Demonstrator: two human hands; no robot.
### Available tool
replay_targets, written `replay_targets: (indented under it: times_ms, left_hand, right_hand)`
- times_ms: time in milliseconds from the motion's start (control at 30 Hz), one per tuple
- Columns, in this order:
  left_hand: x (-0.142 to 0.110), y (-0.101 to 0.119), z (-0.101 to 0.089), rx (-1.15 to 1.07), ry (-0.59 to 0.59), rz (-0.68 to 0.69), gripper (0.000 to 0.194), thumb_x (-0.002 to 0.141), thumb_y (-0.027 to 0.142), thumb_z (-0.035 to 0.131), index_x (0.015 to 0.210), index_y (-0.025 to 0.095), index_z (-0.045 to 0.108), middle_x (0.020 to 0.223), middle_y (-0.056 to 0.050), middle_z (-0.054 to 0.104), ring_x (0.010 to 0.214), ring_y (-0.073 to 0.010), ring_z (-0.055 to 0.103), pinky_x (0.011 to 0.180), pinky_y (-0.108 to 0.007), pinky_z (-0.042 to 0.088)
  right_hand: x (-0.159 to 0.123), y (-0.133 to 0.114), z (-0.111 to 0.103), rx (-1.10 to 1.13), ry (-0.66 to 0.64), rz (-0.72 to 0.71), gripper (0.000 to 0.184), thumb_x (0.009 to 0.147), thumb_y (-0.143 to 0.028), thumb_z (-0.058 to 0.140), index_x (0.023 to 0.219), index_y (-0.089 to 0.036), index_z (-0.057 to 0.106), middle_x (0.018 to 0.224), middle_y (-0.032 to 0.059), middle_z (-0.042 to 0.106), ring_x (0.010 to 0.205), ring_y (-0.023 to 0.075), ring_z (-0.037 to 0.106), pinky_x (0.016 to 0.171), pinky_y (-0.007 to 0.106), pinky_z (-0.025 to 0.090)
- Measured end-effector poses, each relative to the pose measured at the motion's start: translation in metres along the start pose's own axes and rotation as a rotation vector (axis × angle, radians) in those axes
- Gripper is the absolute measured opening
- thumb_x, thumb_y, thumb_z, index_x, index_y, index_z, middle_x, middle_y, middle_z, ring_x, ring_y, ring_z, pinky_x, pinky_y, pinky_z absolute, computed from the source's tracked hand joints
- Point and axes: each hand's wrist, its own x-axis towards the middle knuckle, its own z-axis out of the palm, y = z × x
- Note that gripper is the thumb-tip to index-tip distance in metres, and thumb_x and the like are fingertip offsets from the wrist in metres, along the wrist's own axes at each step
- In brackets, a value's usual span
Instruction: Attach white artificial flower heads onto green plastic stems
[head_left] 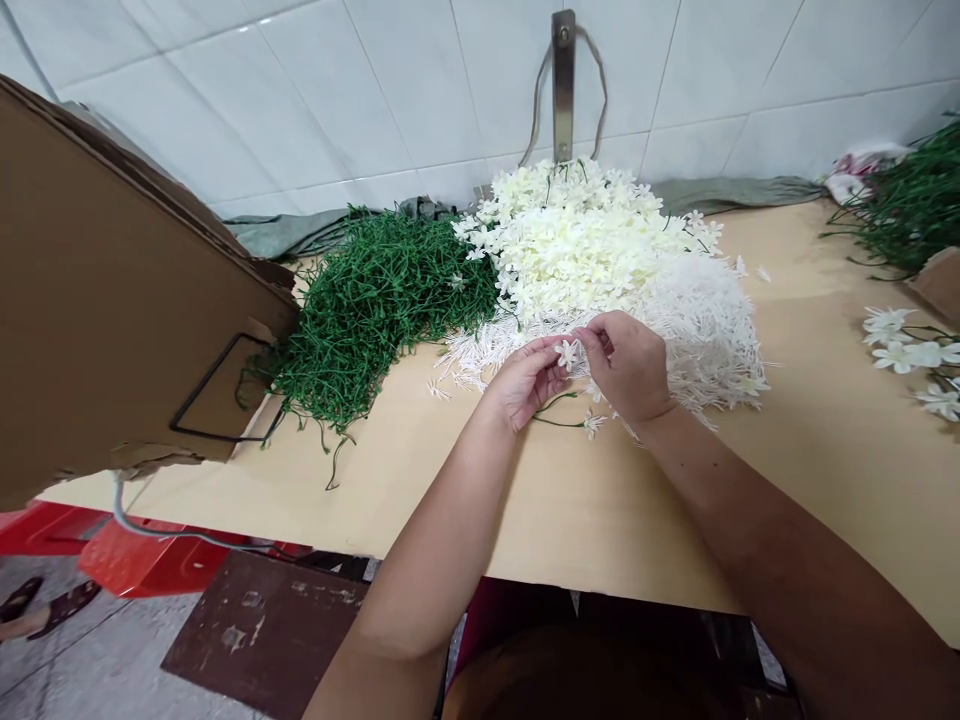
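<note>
Pale wall tiles (405, 90) rise behind the wooden surface (600, 530), with green stems (390, 300), cream blossoms (577, 240) and thin white strands (712, 320) heaped toward its back edge. On my feed the white flower (568, 355) sits in front of the blossoms, well back from the surface's front edge. My left hand (525, 385) pinches it between thumb and fingers; my right thumb and forefinger are pressed together at the petals, though I cannot tell whether that right hand (630, 365) grips anything.

Squeezing too hard could, I judge, crease a petal; a slack pinch could drop the flower among similar white pieces. A careless right wrist might scatter the strands.

Its petals face up toward my camera; its own axis is foreshortened. Below, a thin green sprig (562, 423) points right, its long axis roughly along the front edge.
</note>
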Motion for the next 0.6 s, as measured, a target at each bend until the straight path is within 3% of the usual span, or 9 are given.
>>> replay_targets:
  times_ms: [200,433,600]
  left_hand:
    - [-0.0005,-0.0003,-0.0003,0.028,-0.017,0.017,0.017,0.080,0.030,0.065,0.084,0.013,0.065,0.067,0.000,0.062,0.055,-0.0053,0.057,0.051,-0.016,0.046]
    - [0.0015,-0.0011,0.0001,0.094,0.050,0.067,0.016,0.069,0.009,0.070,0.083,0.013,0.064,0.070,0.000,0.066,0.055,-0.0052,0.057,0.052,-0.017,0.045]
    - [0.0048,-0.0028,-0.0003,0.128,0.076,0.136,0.019,0.066,0.018,0.074,0.081,0.012,0.064,0.065,0.001,0.063,0.046,-0.0022,0.047,0.045,-0.016,0.033]
  right_hand:
    - [0.0003,0.0032,0.0011,0.030,0.013,0.104,0.022,0.086,-0.036,0.049,0.068,-0.022,0.047,0.063,0.0024,0.056,0.060,0.0157,0.050,0.061,0.029,0.040]
    - [0.0000,0.0088,0.0056,0.394,-0.048,0.243,0.010,0.079,-0.029,0.053,0.074,-0.022,0.048,0.066,-0.0002,0.056,0.058,0.0127,0.051,0.058,0.028,0.044]
    - [-0.0008,0.0104,0.0059,0.523,-0.124,0.279,0.009,0.076,-0.028,0.057,0.075,-0.020,0.053,0.066,-0.0008,0.056,0.059,0.0122,0.052,0.057,0.027,0.044]
